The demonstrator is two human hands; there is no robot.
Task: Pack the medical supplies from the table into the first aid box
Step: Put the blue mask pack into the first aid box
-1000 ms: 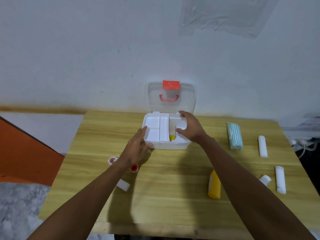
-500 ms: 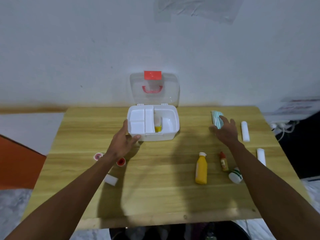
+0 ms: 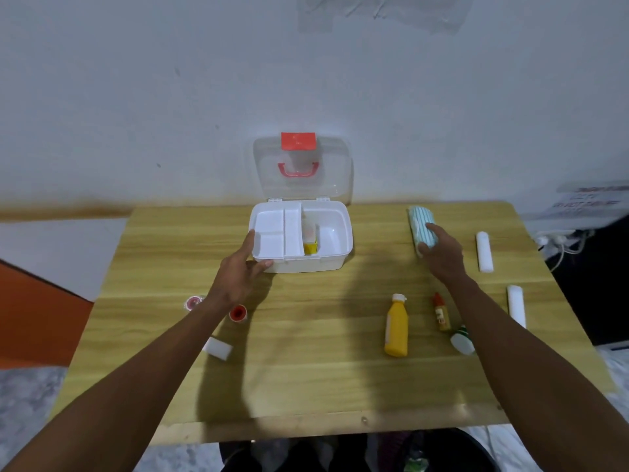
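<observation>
First aid box [image 3: 306,264] at back of tabletop [image 3: 306,369], lid up. Job just begun. Left hand [image 3: 238,274] rests on box corner, fingers straight. Right hand [image 3: 442,253] fingers curled round mask pack [image 3: 420,219]. Not packed yet: yellow bottle [image 3: 396,327], white rolls [image 3: 484,247], tiny bottles [image 3: 441,311], red caps [image 3: 238,312]. Inside box: one small yellow thing [image 3: 310,246].

The surface [image 3: 306,369] is seen as pale wood-grain board with a dull sheen. The first aid box [image 3: 335,264] is moulded in smooth, glossy white plastic; its lid [image 3: 333,172] is clear plastic, its handle [image 3: 298,169] red plastic. The yellow bottle [image 3: 396,327] is smooth plastic. The pack of face masks [image 3: 421,223] looks soft, pleated and matt, and the bandage roll [image 3: 484,248] by the right edge matt and cloth-like.
</observation>
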